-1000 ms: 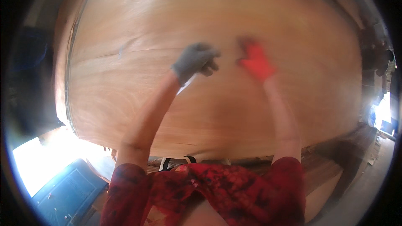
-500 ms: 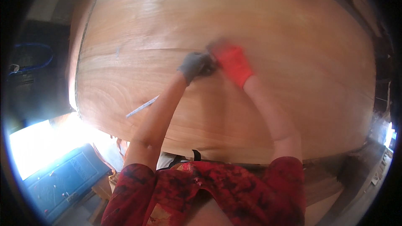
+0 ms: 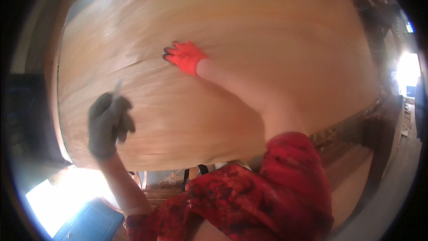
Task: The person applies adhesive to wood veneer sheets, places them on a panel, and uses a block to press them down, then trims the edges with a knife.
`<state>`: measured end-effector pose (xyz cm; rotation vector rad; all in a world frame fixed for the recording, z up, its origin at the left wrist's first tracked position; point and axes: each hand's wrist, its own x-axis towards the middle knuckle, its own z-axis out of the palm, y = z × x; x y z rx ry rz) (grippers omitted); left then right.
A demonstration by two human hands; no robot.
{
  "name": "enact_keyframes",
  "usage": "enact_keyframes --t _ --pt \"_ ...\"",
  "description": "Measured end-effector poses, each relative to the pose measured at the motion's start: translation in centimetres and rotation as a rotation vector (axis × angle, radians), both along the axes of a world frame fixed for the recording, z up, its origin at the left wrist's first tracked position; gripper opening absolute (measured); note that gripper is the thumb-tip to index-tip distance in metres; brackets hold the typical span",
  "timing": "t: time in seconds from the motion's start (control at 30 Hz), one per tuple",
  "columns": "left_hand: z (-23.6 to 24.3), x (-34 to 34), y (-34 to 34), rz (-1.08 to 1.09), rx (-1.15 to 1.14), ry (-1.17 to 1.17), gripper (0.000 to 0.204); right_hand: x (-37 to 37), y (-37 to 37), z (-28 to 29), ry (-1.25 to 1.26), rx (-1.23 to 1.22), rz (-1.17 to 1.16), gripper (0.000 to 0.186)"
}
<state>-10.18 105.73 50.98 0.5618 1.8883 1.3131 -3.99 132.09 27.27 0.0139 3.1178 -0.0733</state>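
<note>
A large sheet of thin wood veneer fills most of the view. A dark split runs across it on the left. My right hand, in an orange-red glove, lies flat on the sheet with its fingertips at the end of that split. My left hand, in a dark grey glove, hovers over the sheet's left part and is closed on a thin pale blade-like tool that sticks up from the fist; the tool is blurred.
The sheet's near edge overhangs a stack of wood below. A blue object lies at the lower left beside a bright sunlit patch. Wooden boards and clutter sit at the right.
My hands were together at the sheet's middle. Now the left hand has pulled back to the lower left with the tool. The right hand has shifted left along the split.
</note>
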Motion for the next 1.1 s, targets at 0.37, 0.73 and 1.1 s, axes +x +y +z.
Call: enact_keyframes --t 0.37,0.73,1.1 --pt "-6.4 7.6 -9.1 -0.15 0.131 -0.277 0.025 13.1 -4.9 4.1 0.468 -0.001 -0.099 0.056" --pt "-10.6 18.8 5.4 -0.272 -0.021 -0.379 0.032 39.6 21.4 -1.9 0.323 0.229 -0.755 0.062" --pt "-20.1 24.0 21.8 -0.214 -0.095 -0.369 0.03 40.3 18.6 -3.7 0.096 0.161 -0.776 0.064"
